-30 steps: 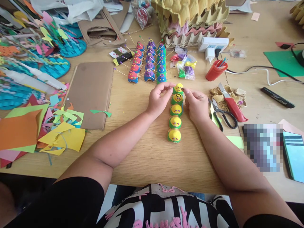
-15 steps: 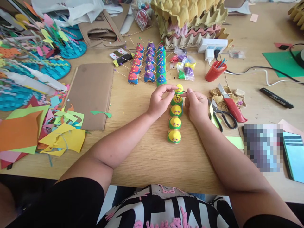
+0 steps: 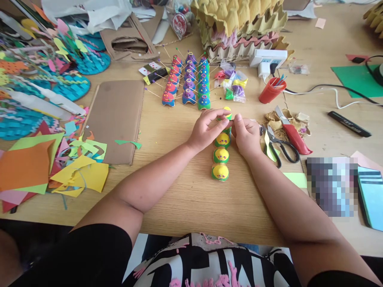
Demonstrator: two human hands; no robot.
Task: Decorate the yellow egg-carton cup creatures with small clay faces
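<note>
A thin black strand (image 3: 231,120) spans the small gap between my fingertips. My left hand (image 3: 202,130) meets one end of it with thumb and fingers drawn together. The other end is pinched by my right hand (image 3: 247,137). Below them runs a row of yellow-and-green egg-carton caterpillar bumps (image 3: 221,155) with little faces. The nearer bumps show plainly; my hands partly cover the farther ones. Just beyond stand a blue-and-green caterpillar (image 3: 204,85), a purple one (image 3: 188,84) and a red one (image 3: 169,87), with thin sticks poking out.
Scissors (image 3: 283,145) and a red-handled knife (image 3: 295,135) lie right of my hands. A red cup (image 3: 272,91), bagged clay (image 3: 238,91) and a power strip (image 3: 268,58) are farther back. Cardboard (image 3: 115,119) and paper scraps (image 3: 82,175) lie left; egg trays (image 3: 239,20) are stacked behind.
My hands have drawn closer together and slightly nearer to me, shortening the visible strand. They now hide the second yellow bump, where a black ring showed before.
</note>
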